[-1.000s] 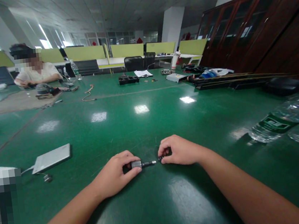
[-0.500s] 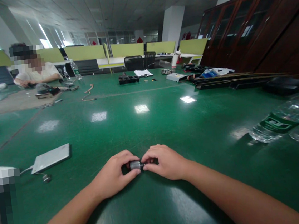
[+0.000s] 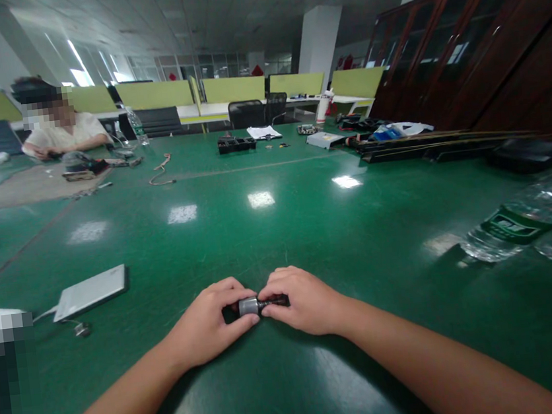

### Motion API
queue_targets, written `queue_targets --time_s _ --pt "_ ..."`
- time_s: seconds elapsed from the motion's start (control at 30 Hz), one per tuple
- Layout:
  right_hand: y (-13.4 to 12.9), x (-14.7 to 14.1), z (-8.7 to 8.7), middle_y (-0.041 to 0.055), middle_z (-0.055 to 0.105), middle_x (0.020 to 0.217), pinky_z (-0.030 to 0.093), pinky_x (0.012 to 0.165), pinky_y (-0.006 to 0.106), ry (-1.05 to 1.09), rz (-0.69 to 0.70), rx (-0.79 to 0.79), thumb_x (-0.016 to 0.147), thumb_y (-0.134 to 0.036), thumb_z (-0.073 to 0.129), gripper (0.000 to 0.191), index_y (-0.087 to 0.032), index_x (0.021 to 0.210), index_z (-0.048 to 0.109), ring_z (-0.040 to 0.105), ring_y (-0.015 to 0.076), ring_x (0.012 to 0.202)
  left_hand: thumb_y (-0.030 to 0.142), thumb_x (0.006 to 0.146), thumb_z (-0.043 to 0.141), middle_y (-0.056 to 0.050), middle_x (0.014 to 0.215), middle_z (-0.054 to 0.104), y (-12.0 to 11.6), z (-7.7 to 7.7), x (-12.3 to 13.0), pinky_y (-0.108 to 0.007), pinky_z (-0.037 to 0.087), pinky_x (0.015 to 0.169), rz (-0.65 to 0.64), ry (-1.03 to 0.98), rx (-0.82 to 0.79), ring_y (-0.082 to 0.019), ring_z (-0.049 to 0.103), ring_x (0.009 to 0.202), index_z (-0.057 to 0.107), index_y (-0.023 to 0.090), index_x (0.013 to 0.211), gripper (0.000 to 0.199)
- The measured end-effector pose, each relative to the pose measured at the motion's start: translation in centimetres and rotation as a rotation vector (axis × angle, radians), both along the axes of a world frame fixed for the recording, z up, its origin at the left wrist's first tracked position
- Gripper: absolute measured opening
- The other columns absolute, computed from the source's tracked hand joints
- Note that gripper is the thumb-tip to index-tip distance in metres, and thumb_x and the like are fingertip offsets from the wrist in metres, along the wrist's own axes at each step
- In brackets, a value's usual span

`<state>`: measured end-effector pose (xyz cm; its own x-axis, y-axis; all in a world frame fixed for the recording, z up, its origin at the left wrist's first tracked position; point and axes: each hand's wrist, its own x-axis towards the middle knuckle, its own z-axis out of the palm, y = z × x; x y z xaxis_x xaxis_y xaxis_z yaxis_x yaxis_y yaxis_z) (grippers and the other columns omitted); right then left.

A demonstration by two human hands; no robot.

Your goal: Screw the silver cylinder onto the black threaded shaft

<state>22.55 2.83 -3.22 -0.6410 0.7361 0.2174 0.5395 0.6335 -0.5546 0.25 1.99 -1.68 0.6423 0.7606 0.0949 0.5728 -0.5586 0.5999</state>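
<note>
Green and glossy, the tabletop point(image 3: 239, 238) spreads out under 2 bare hands. Taking the grey metal cylinder point(image 3: 248, 305) at its near side as the clock's centre, the left hand point(image 3: 212, 322) lies at 9 o'clock and the right hand point(image 3: 304, 301) at 3. The left thumb and fingers pinch the cylinder; the right thumb and fingers pinch the dark rod-like part point(image 3: 273, 301) at its 3 o'clock end, tips just beside the left hand's. Both pieces lie roughly in line, partly hidden by the fingers; whether they touch the table I cannot tell.

A flat white device point(image 3: 90, 293) with a cable lies between 9 and 10 o'clock, a small metal piece point(image 3: 82, 329) near its lower edge. Clear plastic bottles point(image 3: 516, 225), 2 of them, are near 3. Long dark bars point(image 3: 413, 147) are stacked at 2, a black tray point(image 3: 237, 145) sits at 12, and a thin cord point(image 3: 159, 175) curls at 11. Between 10 and 11, a person point(image 3: 68, 132) in a pale top sits across the table.
</note>
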Motion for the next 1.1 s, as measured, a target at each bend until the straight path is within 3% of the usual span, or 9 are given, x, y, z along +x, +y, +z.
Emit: queue_targets --time_s 0.73,1.1 --pt "-0.3 -0.68 0.25 0.0017 0.066 0.078 0.042 0.073 0.028 0.048 -0.081 -0.037 0.077 -0.018 0.074 0.011 -0.019 0.087 0.073 0.058 0.0159 0.078 0.032 0.09 0.063 -0.003 0.09 0.064 -0.21 0.34 0.18 -0.027 0.048 0.076 0.022 -0.007 0.006 -0.018 0.061 0.083 0.073 0.022 0.104 0.02" --pt "-0.13 -0.12 0.51 0.0006 0.064 0.077 0.041 0.071 0.027 0.063 -0.048 -0.04 0.075 -0.015 0.072 0.013 -0.018 0.087 0.072 0.056 0.0146 0.075 0.032 0.09 0.063 -0.003 0.092 0.064 -0.25 0.47 0.2 -0.028 0.048 0.078 0.025 0.01 -0.003 -0.019 0.062 0.085 0.073 0.022 0.106 0.021"
